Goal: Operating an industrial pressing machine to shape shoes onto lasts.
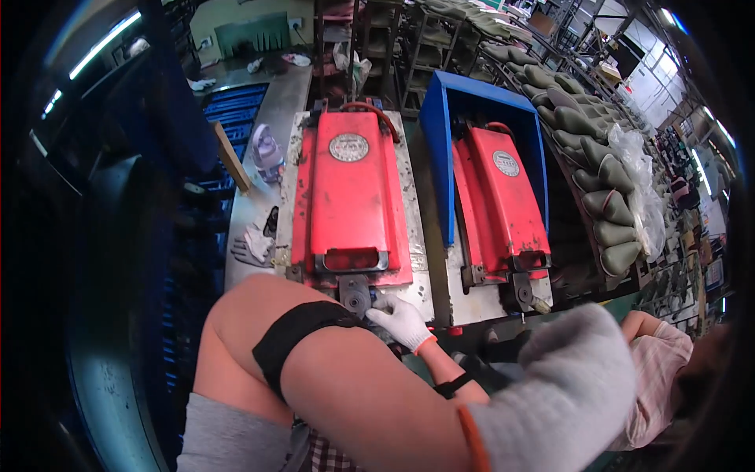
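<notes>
My right hand [403, 321], in a white knit glove with an orange cuff, is at the front of a red machine [351, 200]. Its fingers are curled beside a round metal fitting [355, 296], and what they close on is hidden. Across my right forearm passes my left arm, bent at the elbow, with a black band around it. At its end my left hand [554, 385], in a greyish knit glove, looms large and blurred toward the right. Its separate fingers cannot be made out.
A second red machine [503, 197] stands to the right inside a blue hood [436, 149]. Rows of dull green shoe-shaped pieces [586, 122] fill a rack beyond. At left lie gloves [255, 244], a clear bottle [267, 153] and a wooden stick [230, 157]. Another person's shirt [657, 362] shows far right.
</notes>
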`<state>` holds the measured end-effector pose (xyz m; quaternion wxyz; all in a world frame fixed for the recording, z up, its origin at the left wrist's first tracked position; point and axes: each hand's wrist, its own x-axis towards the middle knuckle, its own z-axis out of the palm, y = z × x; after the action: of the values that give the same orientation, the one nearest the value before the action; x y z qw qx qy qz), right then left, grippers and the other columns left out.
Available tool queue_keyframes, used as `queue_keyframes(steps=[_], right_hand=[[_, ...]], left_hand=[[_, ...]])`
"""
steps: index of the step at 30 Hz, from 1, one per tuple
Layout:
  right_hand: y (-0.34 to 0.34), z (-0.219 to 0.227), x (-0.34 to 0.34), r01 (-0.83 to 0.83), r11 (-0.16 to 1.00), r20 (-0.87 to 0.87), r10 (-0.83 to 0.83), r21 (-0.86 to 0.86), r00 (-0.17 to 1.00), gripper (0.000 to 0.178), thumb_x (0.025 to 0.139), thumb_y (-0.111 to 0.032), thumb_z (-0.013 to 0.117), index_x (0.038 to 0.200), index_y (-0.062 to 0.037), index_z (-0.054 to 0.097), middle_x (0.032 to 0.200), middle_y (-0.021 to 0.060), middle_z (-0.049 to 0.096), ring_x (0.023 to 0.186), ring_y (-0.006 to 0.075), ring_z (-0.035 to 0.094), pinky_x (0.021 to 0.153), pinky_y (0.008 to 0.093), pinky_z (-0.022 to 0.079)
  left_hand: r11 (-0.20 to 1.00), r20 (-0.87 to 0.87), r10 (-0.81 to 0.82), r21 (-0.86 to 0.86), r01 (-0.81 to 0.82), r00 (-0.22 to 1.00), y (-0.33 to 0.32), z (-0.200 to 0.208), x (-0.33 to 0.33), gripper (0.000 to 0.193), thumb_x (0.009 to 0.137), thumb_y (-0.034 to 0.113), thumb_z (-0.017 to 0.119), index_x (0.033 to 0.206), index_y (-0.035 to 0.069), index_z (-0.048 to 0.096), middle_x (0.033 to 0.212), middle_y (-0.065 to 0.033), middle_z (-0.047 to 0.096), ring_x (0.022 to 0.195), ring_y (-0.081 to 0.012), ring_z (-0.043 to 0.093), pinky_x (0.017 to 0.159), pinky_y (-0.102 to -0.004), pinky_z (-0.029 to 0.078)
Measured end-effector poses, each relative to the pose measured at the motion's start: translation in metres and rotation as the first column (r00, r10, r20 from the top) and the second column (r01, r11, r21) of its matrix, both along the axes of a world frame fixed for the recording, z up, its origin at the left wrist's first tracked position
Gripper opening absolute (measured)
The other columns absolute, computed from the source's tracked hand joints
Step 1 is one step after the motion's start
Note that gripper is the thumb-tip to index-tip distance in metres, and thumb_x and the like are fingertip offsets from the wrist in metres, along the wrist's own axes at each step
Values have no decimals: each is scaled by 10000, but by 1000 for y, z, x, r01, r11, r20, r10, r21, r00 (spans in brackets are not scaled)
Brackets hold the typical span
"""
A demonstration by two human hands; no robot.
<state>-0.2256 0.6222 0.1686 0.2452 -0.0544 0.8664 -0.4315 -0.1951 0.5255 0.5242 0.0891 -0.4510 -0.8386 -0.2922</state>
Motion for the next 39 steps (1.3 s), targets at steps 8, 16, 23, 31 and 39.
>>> queue_keyframes(steps=[8, 16, 23, 31, 39], right_hand=[[1, 2, -10, 3, 1000, 38, -3, -14, 999, 620, 915, -549, 769, 1234, -18, 744, 1132, 185, 780, 1089, 317, 750, 998, 389, 562], [21, 41, -28, -277, 961, 34, 277, 4, 960, 462, 951, -398, 743, 1222, -25, 772, 1095, 135, 789, 1028, 243, 738, 966, 392, 563], [-14, -16, 6, -24, 987, -195, -7, -159, 981, 413, 896, -465, 730, 959, -58, 736, 903, 169, 758, 868, 361, 729, 793, 475, 564], [5, -31, -9, -137, 983, -253, 103, -121, 962, 473, 1002, -544, 680, 1013, -89, 807, 950, 152, 782, 843, 290, 706, 776, 440, 545], [43, -38, -29, -235, 967, -413, 174, -100, 894, 443, 1040, -521, 653, 991, -101, 784, 859, 109, 743, 782, 262, 658, 746, 427, 526]], left_hand=[[996, 122, -54, -60, 62, 991, 14, -19, -4, 136, 798, 163, 700, 751, 37, 722, 732, -134, 704, 633, -279, 719, 505, -439, 559], [940, -13, -273, -216, 264, 962, 50, -10, -10, 134, 808, 157, 689, 764, 36, 729, 734, -133, 703, 641, -286, 718, 506, -439, 566], [888, 27, 285, -383, -253, 958, -45, -192, -80, 376, 870, 407, 736, 1028, 67, 703, 1014, -172, 694, 1017, -381, 679, 874, -525, 530], [821, 104, 454, -435, -370, 885, -105, -254, -75, 572, 1006, 481, 654, 1352, 27, 692, 1261, -269, 724, 1170, -463, 674, 1030, -525, 518], [683, 307, 600, -678, -273, 739, -80, -248, -110, 723, 990, 672, 583, 1349, 61, 726, 1283, -244, 733, 1169, -466, 677, 1031, -519, 508]])
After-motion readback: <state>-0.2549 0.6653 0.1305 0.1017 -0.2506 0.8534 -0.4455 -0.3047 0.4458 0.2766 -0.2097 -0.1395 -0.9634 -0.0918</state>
